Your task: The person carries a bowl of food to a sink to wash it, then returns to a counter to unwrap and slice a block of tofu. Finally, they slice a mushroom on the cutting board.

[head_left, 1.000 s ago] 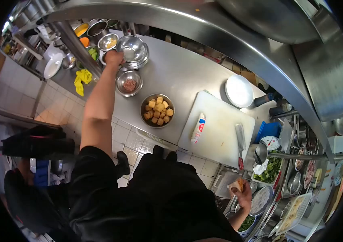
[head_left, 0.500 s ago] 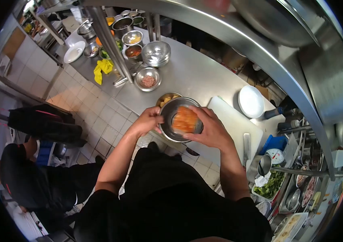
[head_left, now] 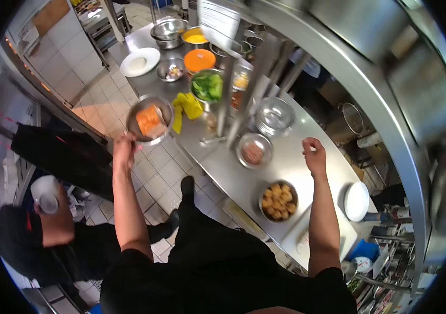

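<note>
In my left hand [head_left: 125, 149] is the rim of a metal bowl [head_left: 135, 116], held out over the floor beside the table's left edge. Orange food with a pale edge, looking like salmon [head_left: 150, 120], lies in that bowl. My right hand [head_left: 314, 153] hovers over the steel table with loosely curled fingers and nothing visible in them. Below it stands a bowl of browned, chunky pieces [head_left: 278, 201]. A bowl of pink minced meat [head_left: 253, 152] and stacked clear bowls [head_left: 274, 116] are to its left.
A yellow cloth [head_left: 189, 107], a bowl of green leaves [head_left: 207, 85] and a white plate [head_left: 149, 57] line the table's far left. Metal posts [head_left: 241, 94] rise from the table. A white cutting board [head_left: 291, 238] lies at right. Another person [head_left: 58, 235] is at lower left.
My left hand has carried the bowl of orange food left, off the table. My right hand has let go of it and moved right. The view has turned left.
</note>
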### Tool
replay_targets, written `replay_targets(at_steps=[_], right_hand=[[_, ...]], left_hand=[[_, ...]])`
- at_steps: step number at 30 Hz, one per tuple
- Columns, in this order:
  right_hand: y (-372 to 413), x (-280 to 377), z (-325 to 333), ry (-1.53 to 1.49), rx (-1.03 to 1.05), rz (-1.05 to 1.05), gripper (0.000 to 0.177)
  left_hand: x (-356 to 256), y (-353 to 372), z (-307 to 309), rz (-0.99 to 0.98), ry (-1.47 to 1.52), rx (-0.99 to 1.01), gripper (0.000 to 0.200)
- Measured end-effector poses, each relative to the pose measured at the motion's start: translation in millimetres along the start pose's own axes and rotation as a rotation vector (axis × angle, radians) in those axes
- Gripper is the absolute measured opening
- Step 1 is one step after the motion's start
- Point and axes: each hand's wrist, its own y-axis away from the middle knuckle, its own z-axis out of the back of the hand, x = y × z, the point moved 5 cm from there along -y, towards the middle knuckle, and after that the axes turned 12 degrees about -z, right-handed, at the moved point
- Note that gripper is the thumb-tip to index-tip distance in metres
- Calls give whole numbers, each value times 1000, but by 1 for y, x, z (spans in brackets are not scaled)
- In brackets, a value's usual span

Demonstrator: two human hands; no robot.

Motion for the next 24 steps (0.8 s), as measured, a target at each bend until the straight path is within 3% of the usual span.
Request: replay_targets(at_steps=[4,5,6,7,10,11,13,15,16,21,22,23,24], right_hand=[[-75,-45,-45,465,-288,67,47],[-77,-42,-54,405,-286,64,49],[-100,-71,-53,893,-314,99,39],[-102,-83,-54,842,-364,111,33],[-101,-95,-55,40,-384,177,17],[-82,-61,-59,371,-464,180,17],[-63,-11,-81,369,-451,39,21],[-61,-8,-84,375,-469,-213,23],[-62,-9,-84,483,-535,-136,25],[-69,-24,-76,562,-624,-250,26],[-70,-36,-70,564,-619,-168,22],[-77,-45,-68,564,-611,-81,17],[-71,-30,-77,376,-566,-232,15]], left_hand=[[-18,-224,11,-184,127,-127,9],[-21,-283,11,-204,84,-154,11],[-24,-341,11,-221,41,-182,14],[-22,-395,9,-246,-21,-232,15],[10,-544,6,-221,-196,-353,21],[9,-564,-2,-153,-140,-399,23],[16,-604,-14,-74,-85,-440,29],[39,-645,-21,-29,-74,-432,23],[53,-663,-26,18,-76,-430,18],[95,-717,-44,119,65,-457,22],[104,-722,-45,142,126,-440,22],[120,-730,-49,159,185,-341,23],[135,-740,-54,170,248,-242,25]])
